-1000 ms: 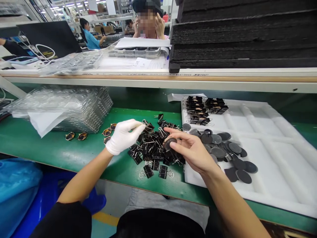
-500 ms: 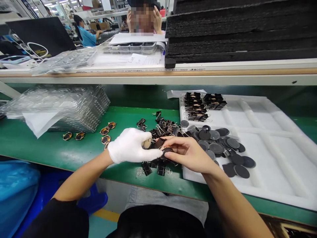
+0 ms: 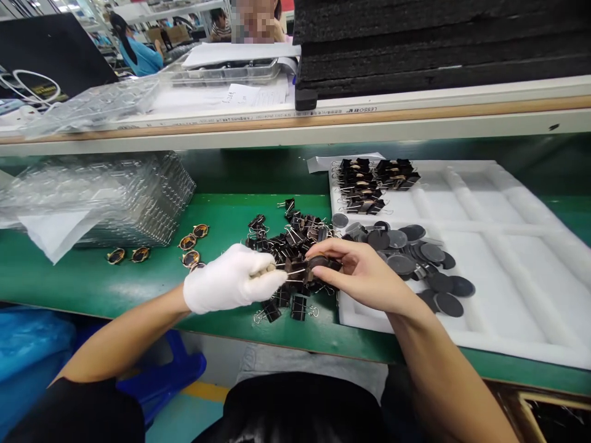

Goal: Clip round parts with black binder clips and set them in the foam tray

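Observation:
My left hand (image 3: 235,278), in a white glove, is closed on the wire handles of a black binder clip (image 3: 296,269). Bare fingers of my right hand (image 3: 369,277) pinch a dark round piece (image 3: 317,263) against the clip's right side; whether the clip's jaws grip it I cannot make out. Under and behind both hands lies a heap of black binder clips (image 3: 295,235) on the green table (image 3: 221,215). To the right, dark round discs (image 3: 431,252) are spread over a white foam tray (image 3: 517,271). Clips in rows (image 3: 362,184) stand at its back left corner.
Tortoiseshell-rimmed round lenses (image 3: 190,258) lie left of the heap. Stacked clear plastic trays (image 3: 138,203) stand behind them. A shelf edge (image 3: 258,132) crosses above the table, carrying black foam sheets (image 3: 415,49). Other people are beyond it.
My left hand has drawn back left, and the binder clip's wire handles now show between its fingers. My right hand still pinches the round piece. The camera view has shifted slightly.

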A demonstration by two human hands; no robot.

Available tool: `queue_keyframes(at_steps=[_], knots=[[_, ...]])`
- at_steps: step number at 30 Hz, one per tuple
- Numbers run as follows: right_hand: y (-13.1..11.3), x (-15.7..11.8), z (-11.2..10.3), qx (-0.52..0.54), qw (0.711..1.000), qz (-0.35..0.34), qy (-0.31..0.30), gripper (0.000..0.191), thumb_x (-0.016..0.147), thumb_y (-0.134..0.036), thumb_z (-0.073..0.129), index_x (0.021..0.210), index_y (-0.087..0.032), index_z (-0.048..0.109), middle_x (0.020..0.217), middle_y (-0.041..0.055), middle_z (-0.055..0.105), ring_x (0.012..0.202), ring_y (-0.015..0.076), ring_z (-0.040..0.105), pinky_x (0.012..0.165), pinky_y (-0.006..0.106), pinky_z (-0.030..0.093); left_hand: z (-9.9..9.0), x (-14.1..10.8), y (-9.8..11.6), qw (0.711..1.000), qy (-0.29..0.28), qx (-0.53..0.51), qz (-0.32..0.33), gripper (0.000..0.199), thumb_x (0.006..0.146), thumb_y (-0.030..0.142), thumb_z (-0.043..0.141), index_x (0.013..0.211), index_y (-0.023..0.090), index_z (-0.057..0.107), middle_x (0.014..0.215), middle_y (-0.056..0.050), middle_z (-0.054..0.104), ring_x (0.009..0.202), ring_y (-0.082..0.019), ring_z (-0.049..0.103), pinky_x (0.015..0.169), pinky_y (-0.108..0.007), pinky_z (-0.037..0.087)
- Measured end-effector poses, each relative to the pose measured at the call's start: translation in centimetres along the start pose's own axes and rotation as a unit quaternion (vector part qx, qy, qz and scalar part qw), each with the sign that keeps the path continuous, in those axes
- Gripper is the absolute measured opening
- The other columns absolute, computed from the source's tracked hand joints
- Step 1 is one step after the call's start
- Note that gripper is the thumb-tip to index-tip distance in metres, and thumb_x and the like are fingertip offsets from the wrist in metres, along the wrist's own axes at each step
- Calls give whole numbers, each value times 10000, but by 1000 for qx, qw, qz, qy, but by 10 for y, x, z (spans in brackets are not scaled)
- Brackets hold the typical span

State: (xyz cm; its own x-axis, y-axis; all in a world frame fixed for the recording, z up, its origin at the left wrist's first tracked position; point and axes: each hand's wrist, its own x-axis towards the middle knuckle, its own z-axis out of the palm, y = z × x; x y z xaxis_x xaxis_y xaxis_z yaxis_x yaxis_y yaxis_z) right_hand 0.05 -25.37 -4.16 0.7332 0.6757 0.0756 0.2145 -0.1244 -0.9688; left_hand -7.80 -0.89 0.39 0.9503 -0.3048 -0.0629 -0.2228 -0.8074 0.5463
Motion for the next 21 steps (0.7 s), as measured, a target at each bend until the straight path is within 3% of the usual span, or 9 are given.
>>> queue_keyframes(at_steps=[10,21], knots=[[1,0,-1,37,998,-4,-51,233,846,-319,786,1065,-239,784,1047,34,786,978,227,751,936,367,603,1,1,1,998,-38,27,48,416,976,375,470,632,202,312,541,64,263,515,-85,261,525,-272,222],[0,-4,-4,-38,998,-19,-44,244,835,-287,797,1079,-269,800,1080,4,790,1015,243,755,949,358,595,-2,9,1,995,-86,48,23,420,931,394,532,620,196,333,526,68,281,510,-83,254,515,-275,208]])
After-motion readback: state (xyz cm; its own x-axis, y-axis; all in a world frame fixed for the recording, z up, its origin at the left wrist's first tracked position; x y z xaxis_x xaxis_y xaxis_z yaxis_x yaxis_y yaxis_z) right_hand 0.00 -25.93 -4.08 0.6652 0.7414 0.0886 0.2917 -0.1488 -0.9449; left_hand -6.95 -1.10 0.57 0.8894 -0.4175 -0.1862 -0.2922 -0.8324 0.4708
